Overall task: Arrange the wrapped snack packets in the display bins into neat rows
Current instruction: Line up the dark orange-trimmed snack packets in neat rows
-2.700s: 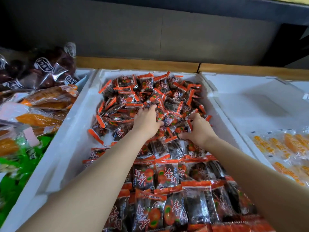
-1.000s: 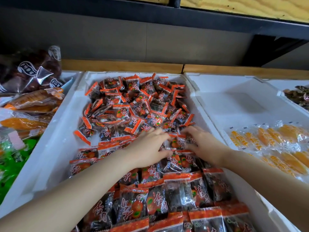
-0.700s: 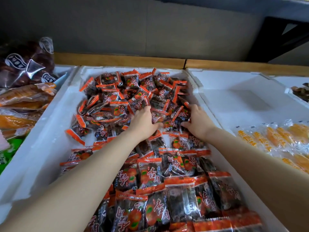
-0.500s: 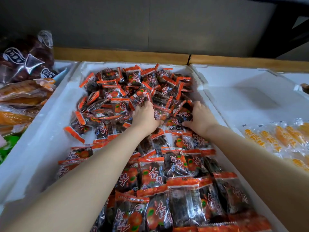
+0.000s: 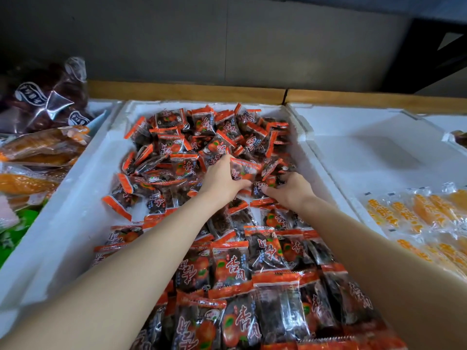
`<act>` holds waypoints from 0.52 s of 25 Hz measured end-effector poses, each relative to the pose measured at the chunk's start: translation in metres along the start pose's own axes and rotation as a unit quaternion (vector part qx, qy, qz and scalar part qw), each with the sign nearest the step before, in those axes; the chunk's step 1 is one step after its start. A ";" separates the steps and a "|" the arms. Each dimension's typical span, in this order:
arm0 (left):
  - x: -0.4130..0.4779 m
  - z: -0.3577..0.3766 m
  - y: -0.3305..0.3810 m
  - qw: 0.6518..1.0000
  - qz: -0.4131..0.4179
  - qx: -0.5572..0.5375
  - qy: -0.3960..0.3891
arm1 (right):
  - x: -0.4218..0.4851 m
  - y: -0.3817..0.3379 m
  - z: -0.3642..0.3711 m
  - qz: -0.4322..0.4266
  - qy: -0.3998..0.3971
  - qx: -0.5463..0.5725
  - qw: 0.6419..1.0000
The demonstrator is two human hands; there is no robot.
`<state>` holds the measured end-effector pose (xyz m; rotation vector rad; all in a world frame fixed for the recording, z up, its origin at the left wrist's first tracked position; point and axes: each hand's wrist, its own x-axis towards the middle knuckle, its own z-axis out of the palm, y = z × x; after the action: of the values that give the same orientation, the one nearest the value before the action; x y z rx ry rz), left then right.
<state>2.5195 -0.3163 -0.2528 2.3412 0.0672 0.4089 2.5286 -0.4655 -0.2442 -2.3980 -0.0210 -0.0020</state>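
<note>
- Left hand (image 5: 219,181) grips an orange-edged packet (image 5: 243,170) over the loose pile (image 5: 177,147).
- Right hand (image 5: 294,191) curls its fingers into that pile.
- Nearer packets (image 5: 232,271) lie in rows.

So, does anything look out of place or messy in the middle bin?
The far half of the bin is a jumbled heap of packets, tilted at all angles, unlike the flat rows nearer the camera. One packet juts from its left edge onto bare foam.

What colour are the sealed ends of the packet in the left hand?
Orange-red; the packet is otherwise clear over dark contents. Head view.
</note>
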 end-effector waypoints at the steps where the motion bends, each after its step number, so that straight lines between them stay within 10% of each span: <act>1: -0.002 -0.003 0.002 0.999 0.008 -0.029 0.026 | -0.002 -0.004 -0.001 0.005 -0.022 0.001 1.000; 8: -0.038 -0.022 0.026 0.992 0.008 -0.108 0.061 | -0.030 -0.007 -0.036 -0.064 -0.049 -0.146 0.986; 13: -0.068 -0.016 0.043 0.990 0.001 -0.133 -0.055 | -0.070 0.015 -0.069 -0.102 -0.070 -0.241 0.963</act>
<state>2.4475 -0.3481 -0.2311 2.0959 -0.0417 0.2704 2.4586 -0.5242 -0.2038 -2.8668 -0.3740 0.0731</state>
